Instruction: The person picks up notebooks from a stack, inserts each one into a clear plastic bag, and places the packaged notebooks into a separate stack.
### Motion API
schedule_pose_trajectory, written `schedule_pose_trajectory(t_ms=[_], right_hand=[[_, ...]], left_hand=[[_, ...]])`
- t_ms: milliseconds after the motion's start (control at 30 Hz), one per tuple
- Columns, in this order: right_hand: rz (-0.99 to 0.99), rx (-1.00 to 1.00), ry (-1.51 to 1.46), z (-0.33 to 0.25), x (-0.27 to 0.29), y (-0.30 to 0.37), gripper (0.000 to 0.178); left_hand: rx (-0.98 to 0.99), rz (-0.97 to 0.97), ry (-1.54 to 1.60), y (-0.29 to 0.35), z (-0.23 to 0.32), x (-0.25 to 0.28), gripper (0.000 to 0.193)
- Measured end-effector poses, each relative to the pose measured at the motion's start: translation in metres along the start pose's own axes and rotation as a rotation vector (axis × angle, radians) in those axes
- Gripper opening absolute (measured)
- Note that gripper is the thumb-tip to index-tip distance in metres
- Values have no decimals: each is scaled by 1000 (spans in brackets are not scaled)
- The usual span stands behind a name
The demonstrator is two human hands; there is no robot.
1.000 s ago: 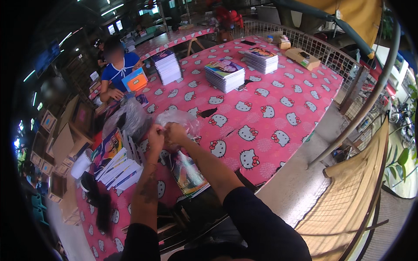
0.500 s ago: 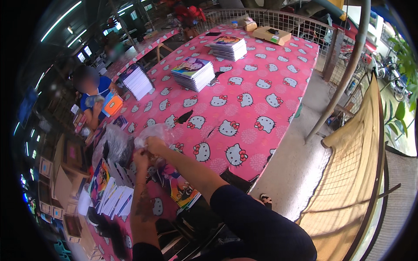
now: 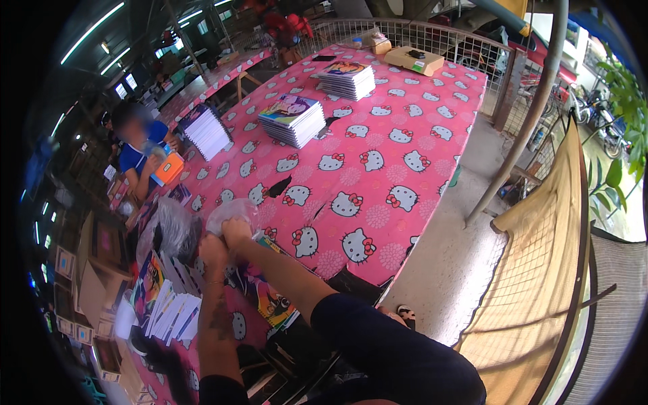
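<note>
My right hand is closed on a clear plastic bag, which puffs out just beyond the knuckles. Close against it, my left hand is also closed, pinching at the bag's gathered edge; its fingertips are partly hidden. Under my right forearm lies a colourful notebook, partly covered by the arm. More crumpled clear plastic sits left of my hands. Nearer me on the left stand fanned-out notebooks with bright covers.
A pink patterned tablecloth covers the table, torn in places. Farther off stand notebook stacks and an upright spiral-bound stack. A flat cardboard box lies at the far end. Across the left side, a person holds an orange item.
My hands have drawn slightly nearer and closer together on the plastic bag. The view has shifted a little, so the table appears moved left. The notebook stacks stay put on the table.
</note>
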State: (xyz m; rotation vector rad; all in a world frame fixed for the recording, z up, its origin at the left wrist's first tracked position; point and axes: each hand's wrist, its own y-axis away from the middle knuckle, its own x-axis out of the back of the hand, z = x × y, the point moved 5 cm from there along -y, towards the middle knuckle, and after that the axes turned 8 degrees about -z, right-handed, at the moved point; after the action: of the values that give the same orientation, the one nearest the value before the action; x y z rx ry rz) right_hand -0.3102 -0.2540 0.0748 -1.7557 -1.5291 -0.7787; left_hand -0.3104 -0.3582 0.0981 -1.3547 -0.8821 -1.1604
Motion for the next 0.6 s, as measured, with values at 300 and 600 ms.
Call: schedule_pose_trajectory(t_ms=[300, 600], right_hand=[[154, 115, 82, -13, 18, 17, 25], [28, 138, 212, -12, 17, 27, 24]], left_hand=[[-199, -1, 104, 22, 29, 25, 34], [-250, 14, 123, 29, 26, 14, 22]])
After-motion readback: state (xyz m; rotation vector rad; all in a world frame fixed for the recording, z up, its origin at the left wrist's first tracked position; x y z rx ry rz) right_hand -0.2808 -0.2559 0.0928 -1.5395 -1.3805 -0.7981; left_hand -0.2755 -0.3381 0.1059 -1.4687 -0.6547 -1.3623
